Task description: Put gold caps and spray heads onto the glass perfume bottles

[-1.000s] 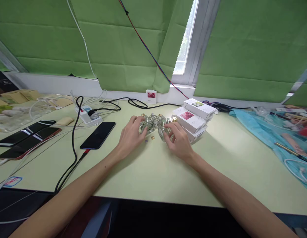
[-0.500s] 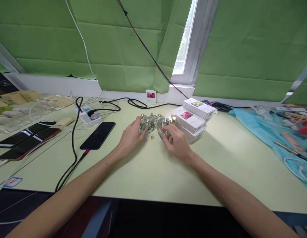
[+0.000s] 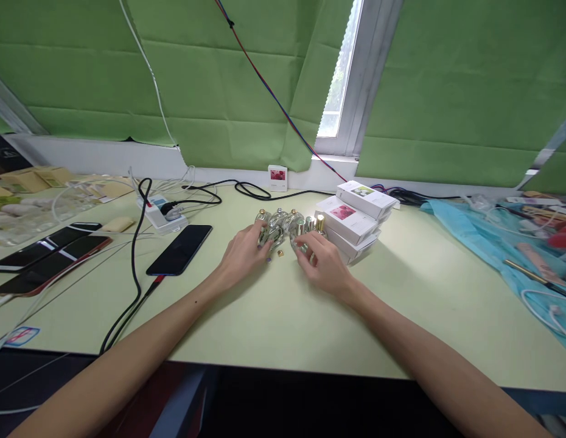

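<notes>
Several small clear glass bottles with gold or silver tops stand bunched at the middle of the table. My left hand curls its thumb and fingers against a glass bottle on the left side of the group. On the right, my right hand has bent fingers on a glass bottle; the fingers partly cover it. Behind that hand rise shiny caps, one a gold cap. A tiny gold piece lies on the table between my hands.
White boxes are stacked just right of the bottles, and a small white box leans at the back. Left are a phone, a power strip and black cables. A blue sheet with clutter lies right.
My left fingers sit slightly lower, showing more of the left bottle and its gold top. My right hand has shifted a little left, its fingers bent over the bottle.
</notes>
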{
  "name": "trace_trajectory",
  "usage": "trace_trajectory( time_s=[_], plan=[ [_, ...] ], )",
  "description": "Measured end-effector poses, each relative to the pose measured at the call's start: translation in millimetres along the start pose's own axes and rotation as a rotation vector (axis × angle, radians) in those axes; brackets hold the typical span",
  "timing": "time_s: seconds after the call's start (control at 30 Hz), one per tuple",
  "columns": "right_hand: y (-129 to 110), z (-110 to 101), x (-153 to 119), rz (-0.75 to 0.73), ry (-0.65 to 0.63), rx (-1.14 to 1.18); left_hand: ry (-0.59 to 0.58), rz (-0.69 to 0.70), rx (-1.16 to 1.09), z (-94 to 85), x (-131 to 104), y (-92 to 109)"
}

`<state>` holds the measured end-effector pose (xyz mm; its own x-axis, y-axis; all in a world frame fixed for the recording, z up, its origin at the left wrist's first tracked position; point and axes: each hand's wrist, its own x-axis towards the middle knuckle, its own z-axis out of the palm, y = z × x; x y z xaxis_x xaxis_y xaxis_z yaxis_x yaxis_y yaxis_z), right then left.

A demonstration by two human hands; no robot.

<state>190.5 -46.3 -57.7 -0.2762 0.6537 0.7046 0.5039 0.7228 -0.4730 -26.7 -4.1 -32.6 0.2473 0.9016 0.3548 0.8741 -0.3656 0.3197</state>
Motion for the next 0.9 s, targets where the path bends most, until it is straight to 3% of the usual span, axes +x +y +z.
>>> trace_trajectory(
  time_s=[0.9],
  plan=[
    [-2.4,-2.1,-1.3,0.081,-0.081,-0.072,-0.106,0.052,-0.099,-2.6,-14.6,26.6]
  ],
)
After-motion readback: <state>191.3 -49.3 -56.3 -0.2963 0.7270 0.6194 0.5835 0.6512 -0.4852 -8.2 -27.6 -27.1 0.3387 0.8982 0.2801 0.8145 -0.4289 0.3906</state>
